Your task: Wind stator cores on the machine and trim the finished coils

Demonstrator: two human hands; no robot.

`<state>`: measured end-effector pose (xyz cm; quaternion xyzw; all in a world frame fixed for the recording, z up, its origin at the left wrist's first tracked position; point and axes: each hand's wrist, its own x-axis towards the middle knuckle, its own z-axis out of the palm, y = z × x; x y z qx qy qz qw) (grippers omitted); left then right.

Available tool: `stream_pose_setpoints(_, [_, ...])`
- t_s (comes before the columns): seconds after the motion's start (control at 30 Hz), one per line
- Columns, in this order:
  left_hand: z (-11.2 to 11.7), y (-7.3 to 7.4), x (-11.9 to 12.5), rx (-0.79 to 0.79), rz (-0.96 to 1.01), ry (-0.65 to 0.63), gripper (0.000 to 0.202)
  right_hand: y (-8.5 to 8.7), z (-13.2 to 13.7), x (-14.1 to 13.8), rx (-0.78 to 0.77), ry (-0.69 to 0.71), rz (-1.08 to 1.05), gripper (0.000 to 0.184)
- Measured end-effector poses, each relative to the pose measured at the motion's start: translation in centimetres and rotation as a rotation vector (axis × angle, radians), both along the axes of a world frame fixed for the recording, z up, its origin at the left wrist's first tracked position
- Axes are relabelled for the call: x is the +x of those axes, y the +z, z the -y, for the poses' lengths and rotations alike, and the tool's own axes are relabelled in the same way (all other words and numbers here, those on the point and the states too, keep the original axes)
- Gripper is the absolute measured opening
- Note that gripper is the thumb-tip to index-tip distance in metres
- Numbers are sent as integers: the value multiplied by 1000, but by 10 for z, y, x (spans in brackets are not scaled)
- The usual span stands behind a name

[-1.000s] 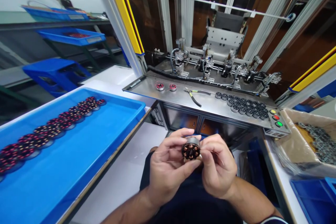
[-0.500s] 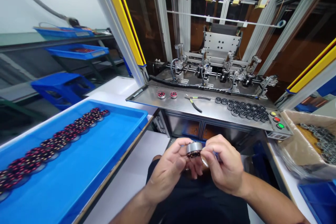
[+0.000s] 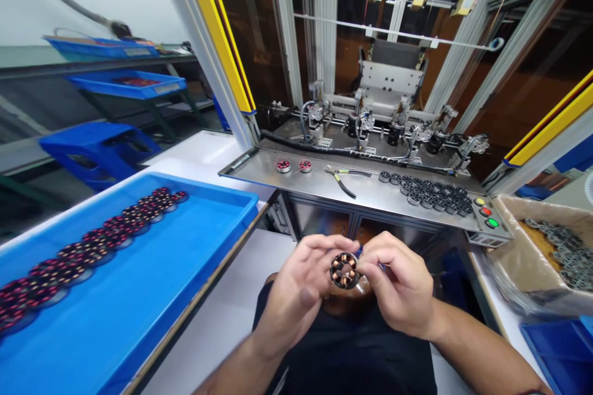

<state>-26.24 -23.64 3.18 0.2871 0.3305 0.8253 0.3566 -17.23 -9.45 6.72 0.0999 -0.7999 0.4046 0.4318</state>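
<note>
A round motor stator with copper coils on dark poles is held above my lap, its coil face turned toward me. My right hand pinches it at its right edge between thumb and fingers. Around its left side my left hand is cupped, fingers spread and thumb apart from the part; whether the fingers touch it from behind I cannot tell. A shiny, clear bit of something shows below the right fingertips, too unclear to name.
On the metal ledge lie two red-wound stators, cutting pliers and many black stators. A blue tray with rows of wound stators is at left. At right are a button box and a carton of parts. A winding machine stands behind.
The stator has been turned from its silver side to its coil face. My left thumb and fingers have opened away from it. The view has shifted slightly.
</note>
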Motion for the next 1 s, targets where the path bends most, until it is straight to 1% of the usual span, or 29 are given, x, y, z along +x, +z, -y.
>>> stream_pose_setpoints(0.07, [0, -1, 0, -109, 25, -180, 52, 2, -3, 1, 97, 14, -34, 11])
stream_pose_setpoints(0.1, [0, -2, 0, -135, 28, -264, 51, 3, -5, 2, 140, 15, -42, 11])
stream_pose_setpoints(0.13, [0, -4, 0, -138, 28, -320, 47, 4, -6, 3, 178, 14, -48, 11])
stream_pose_setpoints(0.17, [0, -5, 0, -128, 26, -341, 43, 5, -6, 3, 210, 12, -50, 10])
stream_pose_setpoints(0.23, [1, -7, 0, -107, 27, -307, 33, 6, -6, 5, 247, -4, -39, 11])
stream_pose_setpoints(0.27, [1, -8, 1, -96, 26, -276, 30, 6, -5, 6, 238, -18, -27, 12])
stream_pose_setpoints(0.37, [3, -8, 2, -31, -4, -189, 25, 4, -1, 7, 122, -64, 27, 13])
stream_pose_setpoints(0.47, [5, -6, 2, 57, -32, -91, 19, 4, 1, 6, 21, -68, 78, 13])
stream_pose_setpoints(0.53, [6, -3, 2, 98, -23, -33, 19, 5, 0, 5, 22, -49, 81, 13])
stream_pose_setpoints(0.6, [5, -1, 1, 102, 13, 7, 28, 7, -2, 5, 76, -12, 47, 12])
stream_pose_setpoints(0.63, [4, 1, 1, 75, 38, -4, 34, 8, -4, 5, 117, 6, 26, 12])
stream_pose_setpoints(0.67, [3, 1, 0, 32, 64, -49, 40, 9, -5, 5, 160, 21, 6, 12])
stream_pose_setpoints(0.73, [1, 2, 1, -64, 97, -224, 47, 10, -8, 6, 231, 40, -25, 11])
stream_pose_setpoints(0.77, [0, 2, 2, -102, 102, -308, 48, 10, -10, 6, 253, 45, -32, 11])
stream_pose_setpoints(0.8, [-1, 2, 3, -128, 102, -359, 46, 10, -11, 7, 264, 53, -40, 11])
stream_pose_setpoints(0.83, [-1, 1, 4, -141, 98, -365, 44, 10, -13, 8, 267, 69, -49, 10])
stream_pose_setpoints(0.93, [0, 0, 7, -179, 73, -262, 40, 13, -19, 12, 257, 155, -54, 8])
stream_pose_setpoints(1.0, [1, 0, 8, -198, 54, -229, 40, 16, -24, 14, 241, 186, -26, 13])
